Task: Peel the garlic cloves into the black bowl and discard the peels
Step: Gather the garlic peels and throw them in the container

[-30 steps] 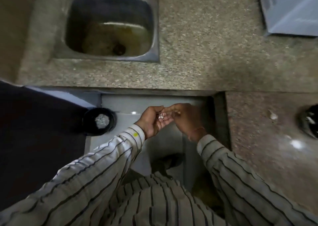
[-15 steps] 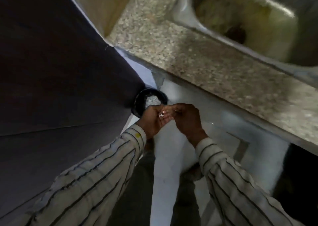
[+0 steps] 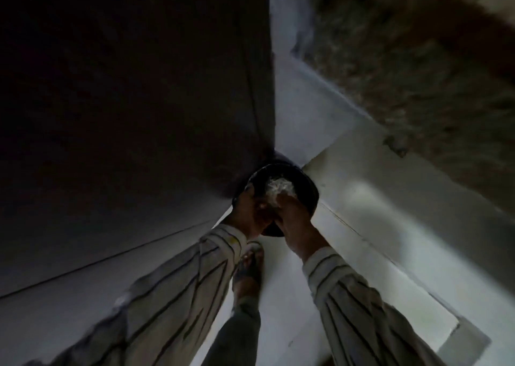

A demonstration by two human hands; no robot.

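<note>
Both hands have dropped from chest height to the black bin (image 3: pixel 305 187) on the floor, left hand (image 3: pixel 250 212) and right hand (image 3: pixel 292 220) over its peels (image 3: pixel 280 188), each grip unreadable in blur, so discarding looks underway.

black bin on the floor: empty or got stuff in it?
Not empty. Black bin holds a pale heap of peels; both hands are over its rim.

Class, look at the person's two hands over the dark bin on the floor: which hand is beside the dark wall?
The left hand, at the bin's left rim, next to the dark wall; the right hand is on the pale floor side.
</note>
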